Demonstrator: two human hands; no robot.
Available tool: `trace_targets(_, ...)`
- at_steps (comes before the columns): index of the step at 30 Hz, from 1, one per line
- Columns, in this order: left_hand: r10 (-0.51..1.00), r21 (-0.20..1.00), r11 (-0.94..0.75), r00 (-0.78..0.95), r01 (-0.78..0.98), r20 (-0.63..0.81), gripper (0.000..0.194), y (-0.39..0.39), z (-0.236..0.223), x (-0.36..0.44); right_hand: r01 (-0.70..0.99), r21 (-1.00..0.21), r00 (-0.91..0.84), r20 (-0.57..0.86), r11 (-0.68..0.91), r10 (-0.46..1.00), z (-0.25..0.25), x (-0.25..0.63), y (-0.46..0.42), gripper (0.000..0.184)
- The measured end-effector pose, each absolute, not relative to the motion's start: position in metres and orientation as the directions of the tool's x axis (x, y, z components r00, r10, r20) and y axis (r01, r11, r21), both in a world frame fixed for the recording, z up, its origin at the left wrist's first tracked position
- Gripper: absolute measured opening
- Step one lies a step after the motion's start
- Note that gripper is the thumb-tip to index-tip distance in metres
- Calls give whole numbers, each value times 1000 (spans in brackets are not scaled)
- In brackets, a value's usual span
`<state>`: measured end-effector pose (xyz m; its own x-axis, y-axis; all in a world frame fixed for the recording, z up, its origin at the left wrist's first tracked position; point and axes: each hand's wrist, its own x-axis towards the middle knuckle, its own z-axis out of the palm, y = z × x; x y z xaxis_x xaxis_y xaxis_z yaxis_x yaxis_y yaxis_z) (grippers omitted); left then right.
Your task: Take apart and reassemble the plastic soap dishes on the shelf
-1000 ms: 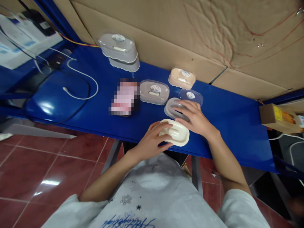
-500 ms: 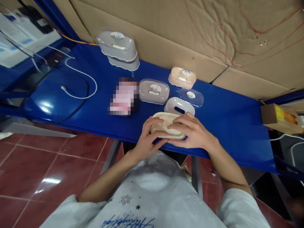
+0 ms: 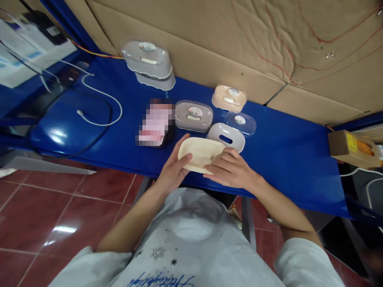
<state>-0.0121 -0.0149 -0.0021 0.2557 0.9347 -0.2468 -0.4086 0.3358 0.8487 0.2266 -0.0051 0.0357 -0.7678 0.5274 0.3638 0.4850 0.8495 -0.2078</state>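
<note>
Over the front edge of the blue table I hold a cream oval soap-box-like tray (image 3: 199, 153), its shallow hollow facing up. My left hand (image 3: 175, 169) is closed on its left end, thumb over the rim and fingers underneath. My right hand (image 3: 229, 169) is closed around the right end, its curled fingers covering that part. Just behind it lies a pale oval tray with a dark slot (image 3: 215, 133). A clear lid with a round label (image 3: 247, 126) rests against that one. Farther left sits a lidded greyish-beige box (image 3: 185, 113).
A peach lidded box (image 3: 221, 97) stands by the cardboard wall (image 3: 191, 36), and stacked grey boxes (image 3: 161, 61) are at the back left. A phone with a blurred screen (image 3: 155, 123) lies left of centre. A white cable (image 3: 119, 105) curls farther left. A cardboard box (image 3: 344, 149) is at the right.
The cream tray has shifted left and its hollow shows more openly. My left thumb has moved to its left rim; my right fingers have curled over its right end.
</note>
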Motion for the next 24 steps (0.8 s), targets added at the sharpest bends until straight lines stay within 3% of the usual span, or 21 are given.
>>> trace_targets(4, 854, 684, 520, 312, -512, -415, 67, -9, 7, -16, 530, -301, -670, 424, 793, 609, 33, 239, 8, 49)
trace_targets(9, 804, 600, 593, 359, -536, -474, 56, -7, 8, -18, 772, -271, -505, 288, 575, 814, 35, 252, 31, 39)
trace_targets(16, 765, 574, 644, 416, -505, -491, 49, -4, 5, -19, 780, -195, -564, 195, 595, 802, 29, 254, 32, 51)
trace_targets(24, 752, 551, 659, 475, -512, -458, 42, 0, 3, -19, 746, -246, -591, 185, 620, 785, 26, 253, 30, 50)
